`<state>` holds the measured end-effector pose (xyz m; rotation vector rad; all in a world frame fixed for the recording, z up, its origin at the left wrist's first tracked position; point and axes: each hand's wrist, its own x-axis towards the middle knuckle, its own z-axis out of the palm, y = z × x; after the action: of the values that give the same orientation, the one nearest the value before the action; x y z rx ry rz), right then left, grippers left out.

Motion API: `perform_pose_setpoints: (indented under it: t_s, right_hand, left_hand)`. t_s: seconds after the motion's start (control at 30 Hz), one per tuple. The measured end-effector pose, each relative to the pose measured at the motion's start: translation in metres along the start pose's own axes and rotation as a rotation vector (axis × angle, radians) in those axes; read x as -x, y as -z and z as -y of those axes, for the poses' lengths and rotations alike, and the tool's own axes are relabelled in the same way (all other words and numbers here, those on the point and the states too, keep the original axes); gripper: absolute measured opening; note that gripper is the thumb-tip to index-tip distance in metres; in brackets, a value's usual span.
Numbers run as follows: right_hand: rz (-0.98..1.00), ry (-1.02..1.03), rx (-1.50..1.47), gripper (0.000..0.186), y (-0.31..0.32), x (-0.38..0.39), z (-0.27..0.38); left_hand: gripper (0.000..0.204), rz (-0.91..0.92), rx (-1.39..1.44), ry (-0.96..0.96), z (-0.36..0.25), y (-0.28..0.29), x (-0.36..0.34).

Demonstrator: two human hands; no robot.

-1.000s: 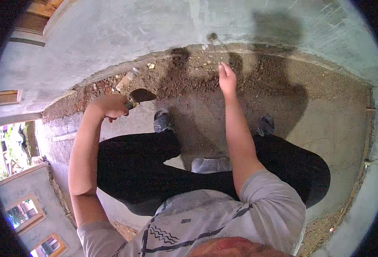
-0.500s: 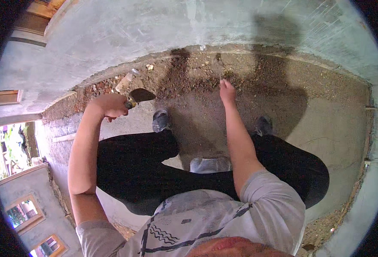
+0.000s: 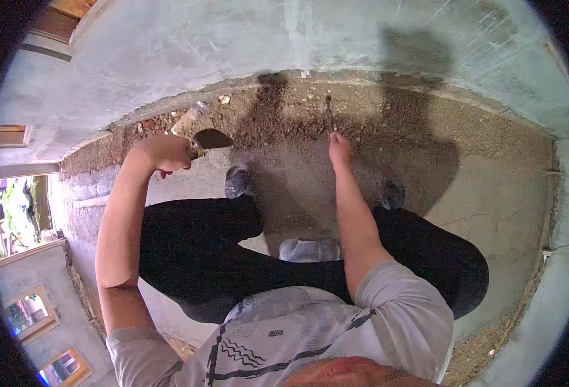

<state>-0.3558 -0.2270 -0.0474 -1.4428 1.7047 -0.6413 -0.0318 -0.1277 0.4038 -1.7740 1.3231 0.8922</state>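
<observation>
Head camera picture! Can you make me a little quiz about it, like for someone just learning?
1. Which hand holds the trowel?
2. True or false: the right hand grips a thin tool.
3. Pick one. What lies along the foot of the grey wall in front of the person?
a) green grass
b) a red carpet
c) gravelly dirt

Key:
1. The left hand.
2. True.
3. c
</observation>
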Motion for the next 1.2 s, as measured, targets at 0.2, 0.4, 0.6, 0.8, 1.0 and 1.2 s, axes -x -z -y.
perform_pose_setpoints:
  t_s: [0.2,0.4,0.6,0.8,1.0,1.2]
  right_hand:
    - [-0.128,0.189,-0.543,0.039,0.032,-0.023,0.017]
    - [-0.266,0.256,-0.447,0.044,0.037,-0.013,-0.011]
    - [-0.077,-0.020,0.086,0.043,0.034,-0.012,-0.030]
    - [-0.079,0.093,-0.756,0.034,0.049,-0.037,0.015]
    - [-0.019,-0.056,-0.433,0.033,0.047,-0.013,-0.003]
    - [-0.052,0.089,-0.053,0.042,0.038,-0.015,-0.018]
  left_hand:
    - [0.032,0.010,0.035,0.014,0.006,-0.006,-0.005]
    - [0.028,-0.067,0.039,-0.035,0.006,-0.005,-0.001]
    - [0.031,-0.017,0.022,0.006,0.006,-0.006,-0.001]
    - [0.027,-0.041,0.070,-0.069,0.011,-0.008,-0.007]
    - [0.030,-0.048,0.043,-0.040,0.006,-0.004,-0.005]
    - [0.031,0.063,-0.017,0.014,0.007,-0.005,-0.008]
